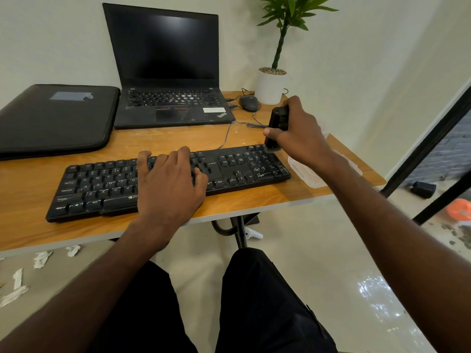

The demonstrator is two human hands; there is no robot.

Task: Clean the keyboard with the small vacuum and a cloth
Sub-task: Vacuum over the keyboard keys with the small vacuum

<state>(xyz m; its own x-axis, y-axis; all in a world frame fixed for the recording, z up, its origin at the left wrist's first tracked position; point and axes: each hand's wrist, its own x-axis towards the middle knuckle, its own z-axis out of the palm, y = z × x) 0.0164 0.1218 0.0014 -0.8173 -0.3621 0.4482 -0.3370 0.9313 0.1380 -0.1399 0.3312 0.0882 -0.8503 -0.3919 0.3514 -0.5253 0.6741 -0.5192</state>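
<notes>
A black full-size keyboard (102, 184) lies slanted across the wooden desk (30, 225). My left hand (170, 182) rests flat on its middle keys, fingers spread, holding nothing. My right hand (298, 133) grips a small black vacuum (276, 123) upright, its lower end touching the keyboard's far right corner above the number pad. No cloth is visible.
An open black laptop (168, 72) stands behind the keyboard, a black sleeve case (56, 118) to its left. A wired mouse (248, 103) and a potted plant (271, 85) sit at the back right. A clear plastic box (311, 177) lies by the desk's right edge. Paper scraps (40, 258) litter the floor.
</notes>
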